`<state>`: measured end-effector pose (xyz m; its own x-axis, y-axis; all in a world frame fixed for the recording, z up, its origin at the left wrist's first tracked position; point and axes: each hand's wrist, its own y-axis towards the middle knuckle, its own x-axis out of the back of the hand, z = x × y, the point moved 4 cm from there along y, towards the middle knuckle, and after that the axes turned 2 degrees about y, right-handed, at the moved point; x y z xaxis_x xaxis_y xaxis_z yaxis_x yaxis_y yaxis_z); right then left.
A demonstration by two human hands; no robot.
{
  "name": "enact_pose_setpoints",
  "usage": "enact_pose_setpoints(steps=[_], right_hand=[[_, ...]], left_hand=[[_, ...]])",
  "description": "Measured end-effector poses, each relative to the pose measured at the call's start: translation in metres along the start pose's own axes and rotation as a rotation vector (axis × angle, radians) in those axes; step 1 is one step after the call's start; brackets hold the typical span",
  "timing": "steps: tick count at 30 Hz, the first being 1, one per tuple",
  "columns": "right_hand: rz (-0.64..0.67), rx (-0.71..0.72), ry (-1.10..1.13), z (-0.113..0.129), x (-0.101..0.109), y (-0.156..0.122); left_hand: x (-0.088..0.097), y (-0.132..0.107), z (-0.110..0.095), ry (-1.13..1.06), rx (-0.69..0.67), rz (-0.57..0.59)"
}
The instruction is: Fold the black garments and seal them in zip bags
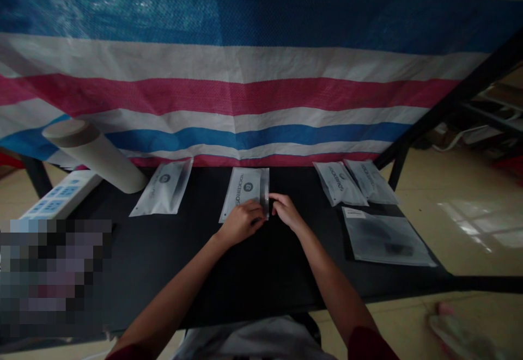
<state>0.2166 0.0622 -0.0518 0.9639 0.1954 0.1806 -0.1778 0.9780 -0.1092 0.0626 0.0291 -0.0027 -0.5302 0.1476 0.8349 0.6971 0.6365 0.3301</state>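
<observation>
A frosted plastic zip pouch with dark printed lettering and a round logo lies flat in the middle of the black table. My left hand rests over its lower right part, fingers curled in and closed on the pouch's edge. At the right edge of the same pouch is my right hand, its fingers bent and fingertips closed at the clear seal strip. Exactly how those fingertips grip is hard to see in the dim light.
Another pouch lies to the left, near a pale bottle and a white-blue box. On the right are two more pouches and a larger clear zip bag. Behind hangs a striped tarp.
</observation>
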Motion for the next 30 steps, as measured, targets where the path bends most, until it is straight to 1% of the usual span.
enact_pose_setpoints(steps=[2, 3, 4, 7, 8, 10, 13, 15, 18, 21, 24, 26, 30], right_hand=[[0.119, -0.003, 0.025, 0.002, -0.008, -0.002], [0.150, -0.004, 0.034, 0.003, -0.009, -0.003], [0.143, 0.000, 0.037, 0.005, -0.008, -0.004], [0.007, 0.023, 0.014, 0.011, 0.005, -0.006], [-0.002, 0.011, 0.008, 0.012, 0.008, -0.007], [0.070, -0.045, 0.017, 0.013, 0.009, -0.009], [0.206, -0.115, 0.097, 0.014, 0.001, -0.013], [0.221, -0.125, 0.156, 0.015, -0.003, -0.014], [0.203, -0.130, 0.208, 0.014, -0.006, -0.014], [0.153, -0.133, 0.228, 0.009, -0.006, -0.012], [0.037, -0.112, 0.224, 0.001, -0.003, -0.007], [-0.049, -0.085, 0.211, -0.005, 0.001, -0.002], [-0.225, -0.035, 0.130, -0.014, 0.015, 0.005]], left_hand=[[-0.001, -0.001, 0.000, 0.006, 0.002, -0.016], [-0.001, -0.001, 0.000, 0.012, 0.008, -0.027], [0.000, -0.001, 0.001, 0.017, 0.017, -0.041], [0.003, -0.003, 0.003, 0.024, 0.064, -0.106], [0.003, -0.003, 0.004, 0.024, 0.081, -0.132], [0.004, -0.004, 0.005, 0.019, 0.106, -0.175], [0.002, -0.005, 0.004, 0.010, 0.104, -0.192], [0.001, -0.005, 0.002, 0.013, 0.100, -0.196], [-0.001, -0.004, 0.001, 0.021, 0.103, -0.210], [-0.005, -0.004, -0.001, 0.024, 0.093, -0.201], [-0.011, -0.005, -0.012, -0.009, 0.072, -0.158], [-0.015, -0.010, -0.027, -0.037, 0.071, -0.135], [-0.023, -0.030, -0.067, -0.122, 0.062, -0.102]])
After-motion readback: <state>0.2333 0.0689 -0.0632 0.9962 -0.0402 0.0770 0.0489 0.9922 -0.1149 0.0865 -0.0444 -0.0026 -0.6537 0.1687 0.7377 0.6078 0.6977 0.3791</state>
